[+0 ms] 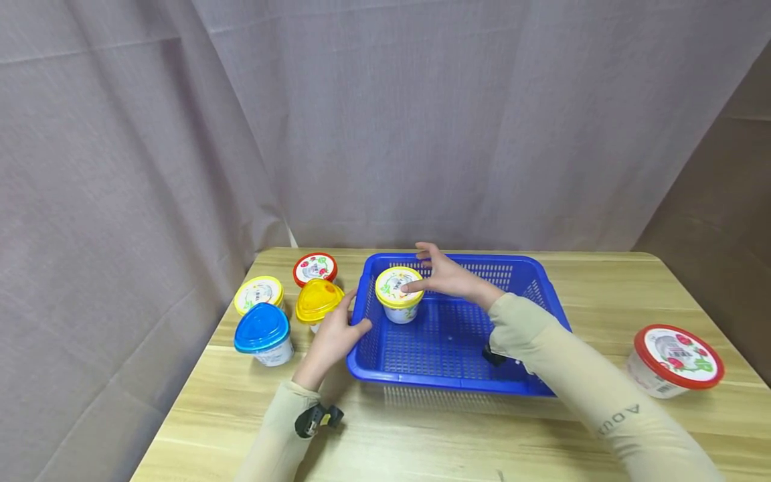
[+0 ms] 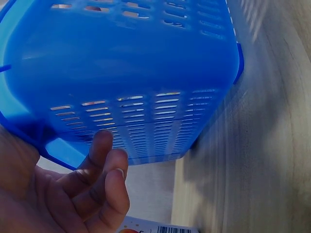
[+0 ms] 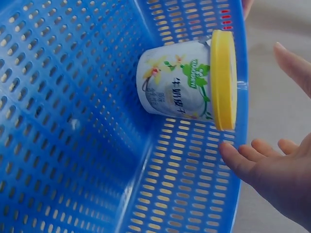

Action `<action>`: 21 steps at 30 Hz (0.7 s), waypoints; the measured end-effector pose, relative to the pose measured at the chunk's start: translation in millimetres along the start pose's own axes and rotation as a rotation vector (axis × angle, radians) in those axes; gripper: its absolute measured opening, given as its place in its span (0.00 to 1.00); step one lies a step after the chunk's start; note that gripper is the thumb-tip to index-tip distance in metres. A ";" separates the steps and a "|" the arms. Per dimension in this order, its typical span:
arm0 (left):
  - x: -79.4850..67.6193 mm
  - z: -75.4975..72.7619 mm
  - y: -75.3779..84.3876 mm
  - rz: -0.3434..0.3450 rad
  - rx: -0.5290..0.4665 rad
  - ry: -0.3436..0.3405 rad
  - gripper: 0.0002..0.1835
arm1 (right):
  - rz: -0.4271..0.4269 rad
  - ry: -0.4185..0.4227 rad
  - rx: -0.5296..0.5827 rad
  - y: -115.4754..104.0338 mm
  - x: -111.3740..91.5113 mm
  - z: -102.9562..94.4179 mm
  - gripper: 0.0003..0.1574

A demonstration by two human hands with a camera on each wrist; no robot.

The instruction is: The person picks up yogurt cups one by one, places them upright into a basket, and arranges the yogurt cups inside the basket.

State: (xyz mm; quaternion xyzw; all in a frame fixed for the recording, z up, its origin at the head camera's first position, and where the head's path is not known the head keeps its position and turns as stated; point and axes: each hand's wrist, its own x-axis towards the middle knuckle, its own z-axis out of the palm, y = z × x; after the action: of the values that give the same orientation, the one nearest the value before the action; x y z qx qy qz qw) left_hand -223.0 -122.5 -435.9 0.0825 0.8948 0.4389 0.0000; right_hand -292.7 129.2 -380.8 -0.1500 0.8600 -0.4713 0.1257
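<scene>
A blue plastic basket [image 1: 446,384] with slotted walls lies on the table. At its left rim is my left hand [image 1: 338,333], thumb over the edge and bent fingers [image 2: 116,189] along the outside wall. A white tub with a yellow lid [image 1: 399,286] stands upright inside, in the basket's left part. Over that tub, my right hand [image 1: 448,276] has thumb and fingers spread. The right wrist view shows the tub [image 3: 180,82] apart from the right fingers [image 3: 238,160], with nothing held in them.
Left of the basket stand a blue-lidded tub [image 1: 263,335], a flat yellow-lidded tub [image 1: 259,294], a domed yellow-lidded tub [image 1: 318,301] and a red-lidded tub [image 1: 315,268]. A larger red-lidded tub [image 1: 674,360] stands at the right. A grey curtain [image 1: 421,134] hangs behind the table [image 1: 434,442].
</scene>
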 end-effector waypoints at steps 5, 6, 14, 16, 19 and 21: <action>-0.2 0.7 0.1 0.005 0.008 -0.004 0.39 | 0.000 0.021 -0.026 -0.6 -3.7 -9.5 0.69; -0.3 0.6 0.2 0.006 0.008 -0.005 0.39 | 0.001 0.026 -0.029 -0.1 -4.5 -11.5 0.69; -0.8 -1.2 -0.5 -0.005 -0.007 0.005 0.39 | 0.004 0.067 -0.064 0.6 -12.5 -28.9 0.68; -1.2 -1.4 -0.7 -0.005 -0.007 0.006 0.39 | 0.005 0.070 -0.064 1.6 -14.9 -33.6 0.69; -1.2 -0.9 -0.7 0.004 -0.008 0.002 0.39 | 0.023 0.082 -0.057 3.2 -19.1 -40.7 0.69; -1.6 -0.6 -0.7 0.006 -0.010 -0.001 0.40 | 0.032 0.088 -0.058 4.8 -21.9 -44.9 0.70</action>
State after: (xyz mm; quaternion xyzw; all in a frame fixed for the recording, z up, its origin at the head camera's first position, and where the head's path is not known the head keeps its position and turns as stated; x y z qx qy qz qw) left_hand -221.6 -123.6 -436.2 0.0851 0.8923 0.4433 -0.0005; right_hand -289.2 174.6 -359.7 -0.1189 0.8802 -0.4503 0.0912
